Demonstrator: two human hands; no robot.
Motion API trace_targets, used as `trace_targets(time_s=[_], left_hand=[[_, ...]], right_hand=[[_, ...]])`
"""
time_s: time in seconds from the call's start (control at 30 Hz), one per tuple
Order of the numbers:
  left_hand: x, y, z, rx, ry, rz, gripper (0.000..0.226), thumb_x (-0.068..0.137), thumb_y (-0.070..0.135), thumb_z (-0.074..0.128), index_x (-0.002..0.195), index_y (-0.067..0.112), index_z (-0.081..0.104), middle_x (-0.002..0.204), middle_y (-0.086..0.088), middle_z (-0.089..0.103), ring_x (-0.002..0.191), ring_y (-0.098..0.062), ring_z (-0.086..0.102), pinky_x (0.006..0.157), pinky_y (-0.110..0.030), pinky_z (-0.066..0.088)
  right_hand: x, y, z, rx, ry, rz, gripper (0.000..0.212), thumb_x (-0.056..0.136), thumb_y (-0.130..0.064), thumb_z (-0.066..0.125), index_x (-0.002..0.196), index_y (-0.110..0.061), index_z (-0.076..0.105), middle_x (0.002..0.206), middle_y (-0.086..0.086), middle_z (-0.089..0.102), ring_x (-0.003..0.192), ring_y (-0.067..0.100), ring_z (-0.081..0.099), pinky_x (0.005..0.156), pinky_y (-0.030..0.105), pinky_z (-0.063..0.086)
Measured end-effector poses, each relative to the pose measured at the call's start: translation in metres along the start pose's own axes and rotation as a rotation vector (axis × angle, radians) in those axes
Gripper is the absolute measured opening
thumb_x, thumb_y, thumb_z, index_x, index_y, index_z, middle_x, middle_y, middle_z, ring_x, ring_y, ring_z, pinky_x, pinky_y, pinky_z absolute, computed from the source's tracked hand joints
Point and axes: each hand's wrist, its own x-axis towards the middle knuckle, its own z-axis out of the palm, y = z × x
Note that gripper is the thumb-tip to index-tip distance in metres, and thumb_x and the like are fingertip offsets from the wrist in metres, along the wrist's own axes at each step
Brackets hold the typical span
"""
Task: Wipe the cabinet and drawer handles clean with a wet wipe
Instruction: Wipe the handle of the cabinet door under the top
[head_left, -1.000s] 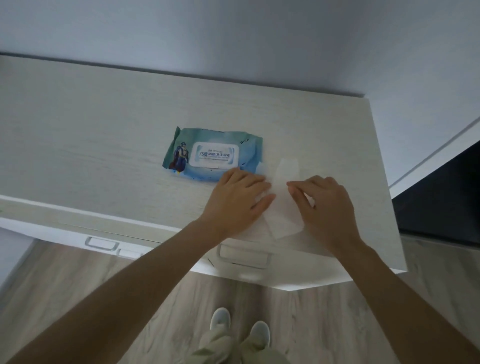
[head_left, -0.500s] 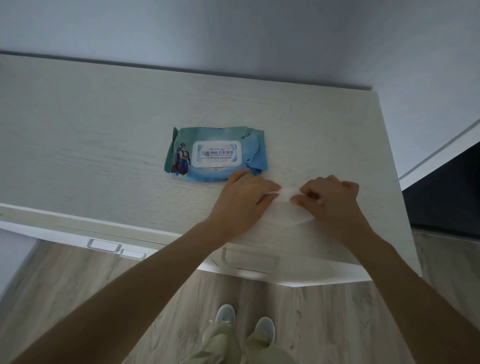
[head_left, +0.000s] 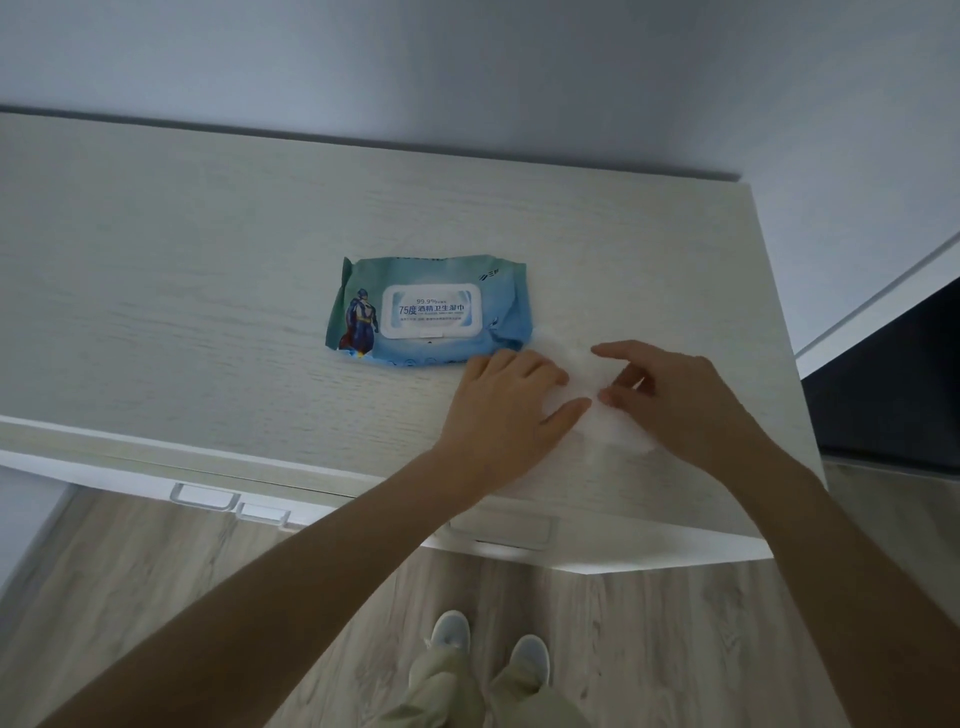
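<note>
A white wet wipe lies folded on the pale wooden cabinet top, just right of a blue wet-wipe pack whose lid is closed. My left hand presses flat on the wipe's left part. My right hand rests on its right part, with the forefinger stretched out and the thumb tip touching the wipe. Below the front edge, two clear handles show on the left. A drawer handle sits under my left forearm, partly hidden.
The cabinet stands against a pale wall. Its right end is near a dark opening. Wooden floor and my two feet in pale shoes lie below the front edge.
The wipe has been folded smaller under my hands. My right hand's fingers have uncurled and its forefinger now reaches out. The view has shifted slightly, and the pack has not moved.
</note>
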Motion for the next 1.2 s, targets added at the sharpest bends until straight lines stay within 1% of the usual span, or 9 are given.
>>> trace_targets(time_s=[0.13,0.3,0.47,0.57,0.67,0.77,0.97,1.13,1.2], left_hand=[[0.002,-0.003,0.003,-0.063,-0.123,0.038,0.047,0.091,0.051,0.052,0.131,0.026,0.054,0.147,0.006,0.039,0.134,-0.014,0.031,0.111,-0.030,0.008],[-0.004,-0.004,0.004,-0.072,-0.054,0.014,0.045,0.089,0.041,0.061,0.130,0.025,0.055,0.126,0.005,0.051,0.118,-0.015,0.040,0.098,-0.025,0.017],[0.002,0.002,-0.006,-0.538,-0.001,-0.184,0.024,0.088,0.021,0.066,0.110,0.027,0.060,0.088,0.016,0.058,0.077,0.008,0.055,0.071,-0.004,0.038],[0.010,0.002,-0.008,-0.581,-0.022,-0.300,0.027,0.087,0.020,0.067,0.106,0.030,0.051,0.081,0.014,0.051,0.066,0.003,0.052,0.062,-0.004,0.041],[0.009,0.001,-0.001,-0.274,-0.047,-0.210,0.031,0.086,0.022,0.067,0.113,0.022,0.051,0.096,0.011,0.046,0.078,-0.003,0.044,0.080,-0.017,0.037],[0.002,-0.004,0.003,-0.182,0.047,-0.190,0.033,0.086,0.028,0.067,0.115,0.019,0.053,0.103,0.011,0.044,0.091,-0.005,0.041,0.084,-0.019,0.026],[-0.024,-0.017,-0.006,-0.065,0.136,-0.112,0.025,0.092,0.021,0.058,0.115,0.009,0.057,0.107,-0.005,0.059,0.097,-0.021,0.054,0.086,-0.030,0.039],[-0.051,-0.033,-0.014,-0.016,0.208,-0.124,0.020,0.094,0.017,0.056,0.111,0.006,0.060,0.104,-0.008,0.061,0.091,-0.024,0.056,0.081,-0.030,0.039],[-0.063,-0.040,-0.018,-0.003,0.233,-0.108,0.018,0.093,0.013,0.055,0.109,0.004,0.061,0.100,-0.010,0.062,0.088,-0.026,0.057,0.080,-0.030,0.038]], right_hand=[[-0.002,0.003,0.000,-0.105,-0.139,-0.051,0.053,0.084,-0.032,0.066,0.132,-0.041,0.046,0.088,-0.014,0.047,0.075,0.000,0.046,0.068,0.011,0.034],[-0.003,0.007,0.007,-0.246,0.000,-0.116,0.033,0.073,-0.041,0.073,0.103,-0.029,0.068,0.114,-0.010,0.038,0.109,0.010,0.029,0.087,0.021,0.014],[-0.008,0.003,0.007,0.090,0.123,-0.013,0.017,0.079,-0.035,0.069,0.067,-0.031,0.058,0.076,-0.018,0.058,0.075,-0.002,0.050,0.070,0.020,0.033],[-0.009,-0.001,0.007,0.229,0.099,0.054,0.012,0.082,-0.032,0.068,0.086,-0.031,0.057,0.068,-0.010,0.060,0.057,-0.001,0.055,0.054,0.015,0.041],[-0.012,-0.002,0.015,-0.097,0.172,-0.064,0.032,0.081,-0.022,0.070,0.110,-0.025,0.058,0.096,-0.008,0.049,0.083,0.009,0.051,0.070,0.024,0.042],[-0.017,-0.005,0.023,-0.138,0.207,-0.214,0.020,0.085,-0.013,0.065,0.105,-0.014,0.070,0.098,0.001,0.057,0.092,0.018,0.051,0.073,0.025,0.038],[-0.024,-0.022,0.042,-0.456,0.299,-0.222,0.037,0.081,-0.039,0.068,0.089,-0.003,0.070,0.087,0.013,0.063,0.083,0.030,0.054,0.071,0.039,0.044],[-0.029,-0.037,0.058,-0.316,0.257,-0.119,0.039,0.091,-0.031,0.058,0.126,-0.014,0.055,0.110,0.008,0.052,0.098,0.024,0.045,0.072,0.029,0.041],[-0.036,-0.041,0.063,-0.280,0.268,-0.144,0.030,0.093,-0.022,0.055,0.121,-0.013,0.060,0.106,0.007,0.054,0.095,0.022,0.046,0.068,0.025,0.039]])
